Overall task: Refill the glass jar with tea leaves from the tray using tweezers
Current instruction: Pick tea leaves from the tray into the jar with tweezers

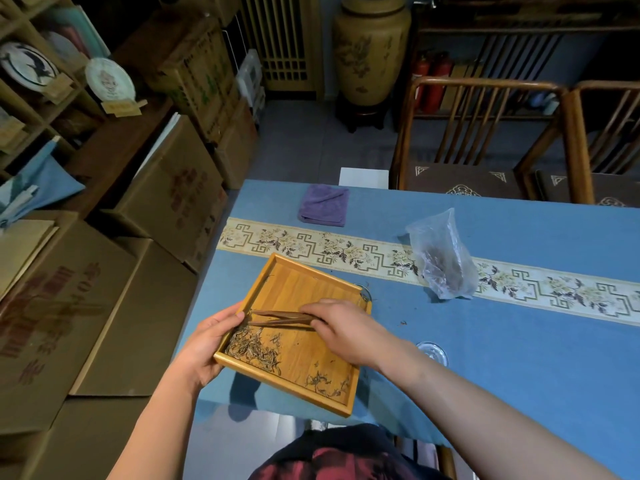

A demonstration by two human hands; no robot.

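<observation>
The tray (313, 292) is gripped by the left hand (204, 344); tweezers (282, 318), pinched in the right hand (341, 327), point left toward tea leaves (252, 346) just below; the glass jar (365, 292) seems hidden behind the tray

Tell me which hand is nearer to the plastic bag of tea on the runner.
Right. The right hand, holding the tweezers over the tray, is nearer the plastic bag; the left hand grips the tray's far-side edge.

A blue-clothed table (519, 341) fills the frame's right — patterned runner (311, 251), purple cloth (323, 205), plastic bag (441, 258) lie on it.
</observation>
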